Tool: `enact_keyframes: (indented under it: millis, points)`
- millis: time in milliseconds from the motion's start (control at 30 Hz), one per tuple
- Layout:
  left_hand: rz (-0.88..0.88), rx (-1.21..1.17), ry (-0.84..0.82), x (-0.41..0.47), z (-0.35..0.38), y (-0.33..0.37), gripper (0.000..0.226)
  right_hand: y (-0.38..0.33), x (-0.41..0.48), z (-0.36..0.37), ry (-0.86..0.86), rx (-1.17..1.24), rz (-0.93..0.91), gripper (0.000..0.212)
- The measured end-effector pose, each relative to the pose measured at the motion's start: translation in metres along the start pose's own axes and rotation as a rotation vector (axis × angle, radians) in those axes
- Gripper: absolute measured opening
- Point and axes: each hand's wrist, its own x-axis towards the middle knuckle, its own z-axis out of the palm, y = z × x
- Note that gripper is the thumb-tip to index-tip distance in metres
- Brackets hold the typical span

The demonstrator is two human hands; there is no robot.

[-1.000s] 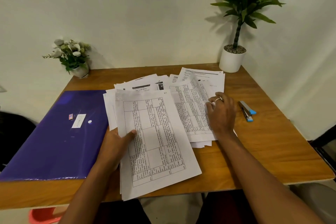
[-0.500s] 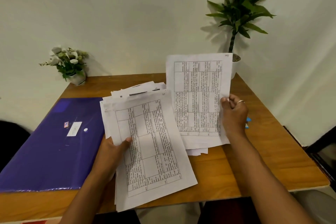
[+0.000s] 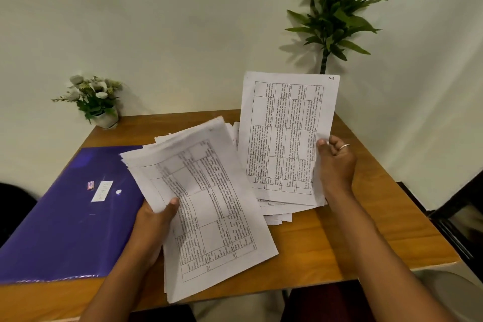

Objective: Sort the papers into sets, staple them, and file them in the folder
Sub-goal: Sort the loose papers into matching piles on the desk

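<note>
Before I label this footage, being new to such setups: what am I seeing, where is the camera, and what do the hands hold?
No machine: a person wears a wide-angle camera on the head, looking down at their own bare hands. The left hand grips a fanned stack of white printed sheets; the right hand pinches a white sheet printed with a grid, raised nearly upright. On the brown wooden table lie a shiny purple plastic folder and more loose white papers.

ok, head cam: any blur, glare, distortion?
Head view: the sheet in the right hand is sharp; the stack in the left hand looks softer toward its top; faint sheen on the purple folder; table front edge looks bowed, wide-angle; plant shadow on wall.
</note>
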Motion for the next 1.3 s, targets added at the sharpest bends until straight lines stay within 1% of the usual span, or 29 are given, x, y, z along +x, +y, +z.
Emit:
enact_keyframes:
  millis: [100, 200, 300, 400, 500, 600, 700, 833, 967, 1067, 1167, 1300]
  points:
    - [-0.033, -0.227, -0.054, -0.008, -0.002, 0.009, 0.035, -0.003, -0.002, 0.000, -0.010, -0.025, -0.028, 0.017]
    - [-0.008, -0.317, -0.062, -0.009, -0.003, 0.013, 0.037, -0.007, -0.009, 0.006, -0.085, -0.045, -0.032, 0.020]
    - [0.026, -0.285, -0.067, -0.009, 0.004, 0.018, 0.039, -0.013, -0.026, 0.017, -0.195, -0.127, -0.060, 0.025]
    - [-0.007, -0.284, -0.075, -0.004, 0.006, 0.019, 0.036, -0.022, -0.050, 0.031, -0.352, -0.081, -0.055, 0.019]
    - [-0.044, -0.281, -0.102, -0.002, 0.002, 0.018, 0.043, -0.024, -0.075, 0.043, -0.487, -0.060, -0.014, 0.017]
    - [-0.012, -0.248, -0.103, -0.003, 0.001, 0.016, 0.045, -0.022, -0.091, 0.048, -0.542, -0.148, -0.003, 0.021]
    - [0.028, -0.128, -0.029, -0.004, 0.004, 0.013, 0.042, -0.017, -0.097, 0.050, -0.608, -0.210, 0.027, 0.027]
    - [-0.017, 0.015, 0.096, 0.000, 0.003, 0.009, 0.045, -0.014, -0.101, 0.051, -0.715, -0.270, 0.073, 0.034]
    - [-0.104, 0.046, 0.084, 0.002, -0.001, 0.009, 0.045, -0.011, -0.098, 0.049, -0.704, -0.299, 0.107, 0.032]
    - [-0.156, 0.039, 0.099, 0.002, -0.001, 0.012, 0.042, -0.009, -0.092, 0.046, -0.665, -0.268, 0.246, 0.029]
    - [-0.201, 0.033, 0.130, 0.005, 0.002, 0.015, 0.038, -0.004, -0.087, 0.045, -0.636, -0.220, 0.351, 0.032]
    - [-0.234, 0.023, 0.191, 0.005, 0.006, 0.013, 0.027, 0.005, -0.084, 0.046, -0.649, -0.262, 0.355, 0.035]
